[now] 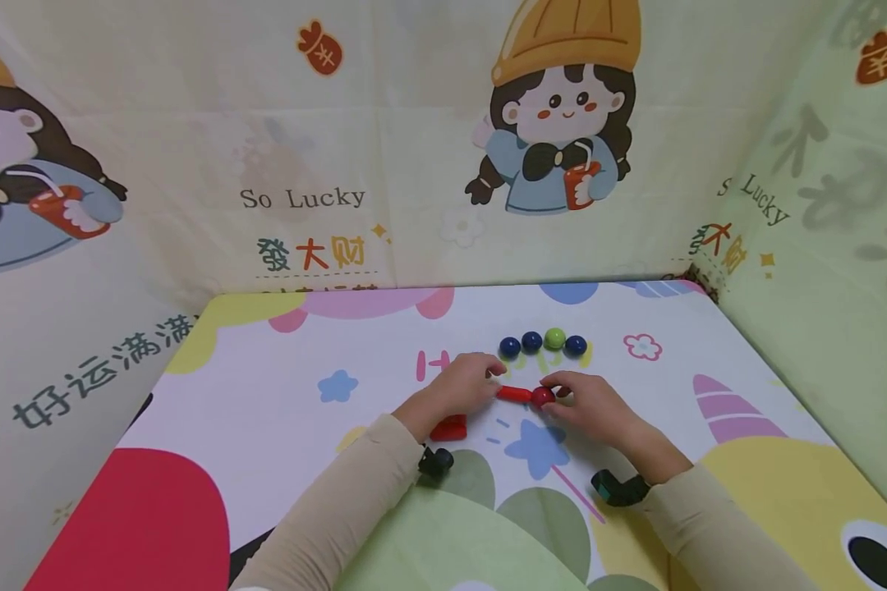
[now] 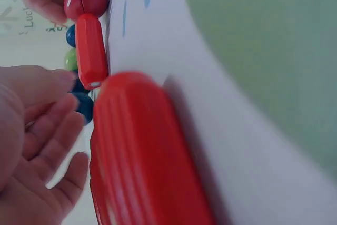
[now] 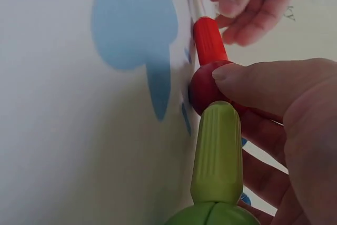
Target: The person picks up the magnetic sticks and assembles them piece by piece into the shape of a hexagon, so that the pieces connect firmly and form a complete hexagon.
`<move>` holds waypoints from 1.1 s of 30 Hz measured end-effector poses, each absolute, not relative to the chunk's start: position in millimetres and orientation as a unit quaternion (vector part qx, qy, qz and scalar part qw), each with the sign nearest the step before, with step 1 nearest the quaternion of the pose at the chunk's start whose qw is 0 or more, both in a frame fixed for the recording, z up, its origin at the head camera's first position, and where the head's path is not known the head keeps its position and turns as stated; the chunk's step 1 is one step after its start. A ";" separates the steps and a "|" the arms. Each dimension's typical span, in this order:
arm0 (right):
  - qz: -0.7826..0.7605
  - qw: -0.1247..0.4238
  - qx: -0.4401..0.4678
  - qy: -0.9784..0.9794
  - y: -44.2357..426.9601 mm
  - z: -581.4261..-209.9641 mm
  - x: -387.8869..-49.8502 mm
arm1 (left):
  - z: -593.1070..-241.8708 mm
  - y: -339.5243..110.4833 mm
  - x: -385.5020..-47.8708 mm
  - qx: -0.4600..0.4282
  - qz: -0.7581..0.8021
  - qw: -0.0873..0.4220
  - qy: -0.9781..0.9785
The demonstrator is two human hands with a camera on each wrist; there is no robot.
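My right hand [image 1: 595, 406] pinches a dark red ball [image 1: 543, 398] between thumb and fingers. A short red ribbed rod [image 1: 514, 395] meets the ball's left side. In the right wrist view, a green ribbed rod [image 3: 217, 151] and a green ball [image 3: 213, 214] line up on the ball's near side; whether they join it I cannot tell. My left hand [image 1: 461, 386] hovers by the red rod's far end, its fingers loosely bent around nothing, as the left wrist view shows. Just below that hand lie red ribbed pieces [image 1: 449, 428], large in the left wrist view.
Behind the hands, dark blue balls [image 1: 532, 342] and one light green ball [image 1: 554, 338] stand in a row on the patterned table [image 1: 266, 410]. A printed cloth [image 1: 414, 148] hangs at the back and sides. Each wrist carries a small black camera [image 1: 438, 462].
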State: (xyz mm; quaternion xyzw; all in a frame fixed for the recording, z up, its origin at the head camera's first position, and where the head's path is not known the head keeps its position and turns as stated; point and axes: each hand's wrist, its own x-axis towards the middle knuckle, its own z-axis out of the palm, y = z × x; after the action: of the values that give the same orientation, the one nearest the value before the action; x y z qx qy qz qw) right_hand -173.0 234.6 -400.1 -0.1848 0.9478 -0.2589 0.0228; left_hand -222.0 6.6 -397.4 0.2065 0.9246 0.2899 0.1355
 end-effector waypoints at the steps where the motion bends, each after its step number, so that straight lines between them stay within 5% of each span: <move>1: -0.259 0.025 -0.179 0.949 236.1 -400.2 -172.9 | -396.5 7.8 -224.2 0.206 0.293 0.129 0.925; 33: -0.288 0.047 -0.130 0.948 263.5 -402.0 -170.7 | -395.7 38.4 -264.4 0.202 0.225 0.084 0.949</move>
State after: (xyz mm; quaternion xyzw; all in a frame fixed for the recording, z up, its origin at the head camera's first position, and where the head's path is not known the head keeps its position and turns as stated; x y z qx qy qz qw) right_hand -170.7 263.5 -402.0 -0.1296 0.9478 -0.2876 0.0465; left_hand -264.4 38.4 -395.7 0.2015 0.9495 0.2252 0.0844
